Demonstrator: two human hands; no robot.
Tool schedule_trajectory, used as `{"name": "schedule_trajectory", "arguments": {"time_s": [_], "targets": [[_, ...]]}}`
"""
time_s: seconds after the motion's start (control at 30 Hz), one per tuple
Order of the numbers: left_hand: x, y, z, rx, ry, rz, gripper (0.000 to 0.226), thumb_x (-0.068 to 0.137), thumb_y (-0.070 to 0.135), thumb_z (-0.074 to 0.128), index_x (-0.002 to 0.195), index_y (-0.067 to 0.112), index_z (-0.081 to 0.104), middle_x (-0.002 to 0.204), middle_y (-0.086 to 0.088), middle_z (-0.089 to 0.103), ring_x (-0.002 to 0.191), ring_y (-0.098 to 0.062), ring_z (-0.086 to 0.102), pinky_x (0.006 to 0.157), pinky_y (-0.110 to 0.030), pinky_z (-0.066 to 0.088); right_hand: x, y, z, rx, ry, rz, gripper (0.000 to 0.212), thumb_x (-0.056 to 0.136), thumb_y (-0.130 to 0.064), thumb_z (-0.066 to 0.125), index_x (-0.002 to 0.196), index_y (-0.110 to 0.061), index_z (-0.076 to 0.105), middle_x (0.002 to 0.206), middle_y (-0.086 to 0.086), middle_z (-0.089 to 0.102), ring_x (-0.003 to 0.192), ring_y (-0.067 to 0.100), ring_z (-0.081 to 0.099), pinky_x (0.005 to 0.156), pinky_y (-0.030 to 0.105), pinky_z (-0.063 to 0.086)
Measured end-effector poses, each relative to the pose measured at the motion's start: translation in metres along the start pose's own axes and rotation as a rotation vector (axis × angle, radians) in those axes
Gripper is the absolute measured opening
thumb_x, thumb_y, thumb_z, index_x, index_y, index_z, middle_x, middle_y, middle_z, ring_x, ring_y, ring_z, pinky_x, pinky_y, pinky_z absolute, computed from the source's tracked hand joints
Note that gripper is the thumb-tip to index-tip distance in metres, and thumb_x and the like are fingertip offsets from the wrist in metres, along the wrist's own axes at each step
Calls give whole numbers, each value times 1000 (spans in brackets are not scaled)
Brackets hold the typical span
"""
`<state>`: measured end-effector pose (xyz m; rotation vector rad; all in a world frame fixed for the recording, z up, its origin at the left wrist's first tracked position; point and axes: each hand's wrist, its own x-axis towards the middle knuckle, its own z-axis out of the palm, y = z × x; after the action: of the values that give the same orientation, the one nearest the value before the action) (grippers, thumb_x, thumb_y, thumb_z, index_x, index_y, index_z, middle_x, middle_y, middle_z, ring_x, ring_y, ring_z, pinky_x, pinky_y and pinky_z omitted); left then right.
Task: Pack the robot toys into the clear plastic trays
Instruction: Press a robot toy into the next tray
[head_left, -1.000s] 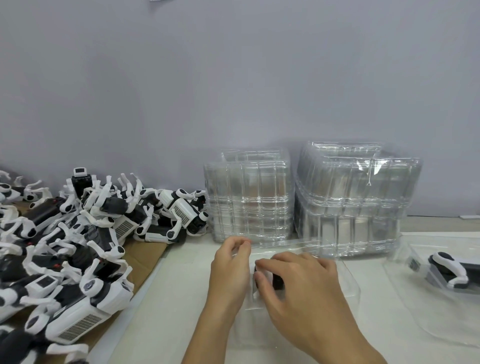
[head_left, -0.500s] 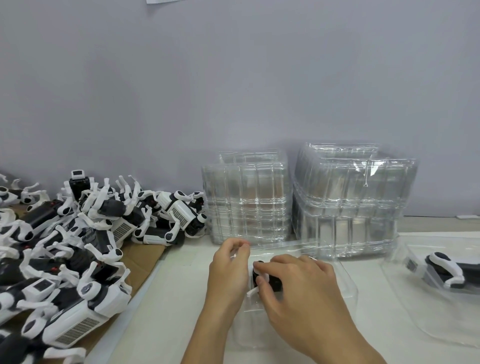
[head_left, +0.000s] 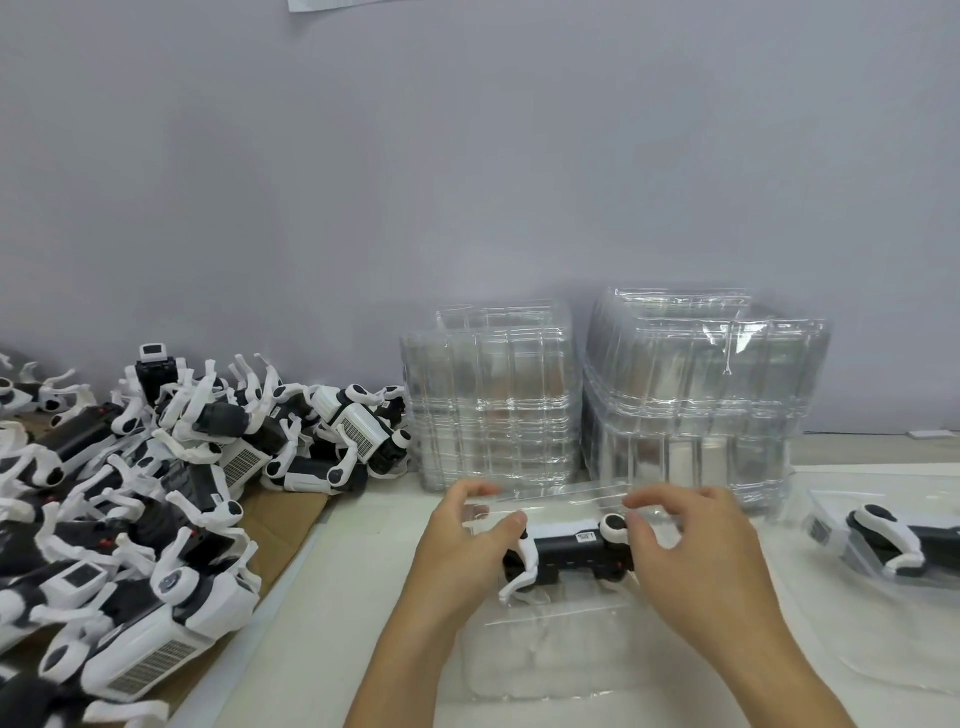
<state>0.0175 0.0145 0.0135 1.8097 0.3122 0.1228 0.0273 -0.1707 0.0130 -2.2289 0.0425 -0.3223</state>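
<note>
Left to right: loose robot toys (head_left: 171, 499) heaped on cardboard (head_left: 283, 514); your left hand (head_left: 462, 545) and right hand (head_left: 696, 551), fingers spread, flank one robot toy (head_left: 569, 553) lying in the clear tray (head_left: 545, 665); stacked trays (head_left: 597, 395) behind.

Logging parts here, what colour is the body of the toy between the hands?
Black, with white legs; the toy shows best in the head view.

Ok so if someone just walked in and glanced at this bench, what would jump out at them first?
Probably the big jumbled heap of black-and-white robot toys on cardboard at the left. Next, two tall stacks of clear plastic trays against the grey wall. In front, the left hand and right hand flank one black-and-white robot toy lying in a clear tray.
</note>
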Motion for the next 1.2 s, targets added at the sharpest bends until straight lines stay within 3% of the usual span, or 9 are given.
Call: {"name": "schedule_trajectory", "arguments": {"time_s": [0.13,0.33,0.5,0.63,0.77,0.87,0.93,1.03,1.2], "targets": [[0,1,-1,-12,9,-22,29,89,29,72,114,38,59,120,8,56,105,-7,57,71,-16,41,4,7,3,260,-59,93,14,91,-25,68,93,-38,68,100,-8,58,97,20,59,75,30,41],[-1,1,3,131,33,38,24,93,31,67,112,41,56,121,10,53,108,-8,51,87,-24,36,5,10,8,335,-79,88,21,93,-21,64,102,-40,66,106,-4,57,99,22,58,84,34,46],[-6,7,2,539,97,364,33,95,31,59,126,41,54,127,22,48,124,-2,42,106,-24,34,5,12,11,383,-82,113,24,93,-22,62,99,-45,65,111,-7,58,104,21,58,80,33,43],[-10,13,3,683,-9,555,23,96,34,55,118,38,62,127,24,50,125,2,39,112,-25,27,6,12,13,392,-80,99,26,91,-19,62,95,-45,66,106,-5,60,97,21,60,69,29,43],[-14,15,7,763,-211,425,48,79,73,59,119,46,60,155,20,27,138,6,5,119,-34,5,6,14,16,410,-74,81,26,91,-18,61,98,-41,67,107,-4,62,100,21,61,81,34,46],[-16,16,6,795,-281,289,85,47,94,55,123,57,51,163,23,2,150,-11,-13,123,-48,3,6,14,15,409,-68,72,25,92,-18,60,99,-42,67,106,-10,60,100,18,60,75,31,43],[-17,16,6,848,-303,277,92,40,95,59,124,60,43,163,22,-5,150,-17,-20,122,-50,-2,6,14,15,411,-68,69,25,93,-19,60,99,-42,67,106,-12,59,100,18,60,76,31,43],[-17,14,8,900,-294,289,89,42,92,64,120,58,40,164,18,-3,149,-18,-21,120,-50,-5,7,14,16,413,-69,69,24,93,-20,60,100,-42,67,106,-14,58,102,15,58,81,31,43],[-18,12,13,917,-217,325,80,47,92,58,113,48,48,159,17,16,147,-15,-3,122,-47,4,7,14,16,407,-60,63,23,94,-19,60,101,-40,67,105,-18,58,99,4,56,70,17,39]]}}
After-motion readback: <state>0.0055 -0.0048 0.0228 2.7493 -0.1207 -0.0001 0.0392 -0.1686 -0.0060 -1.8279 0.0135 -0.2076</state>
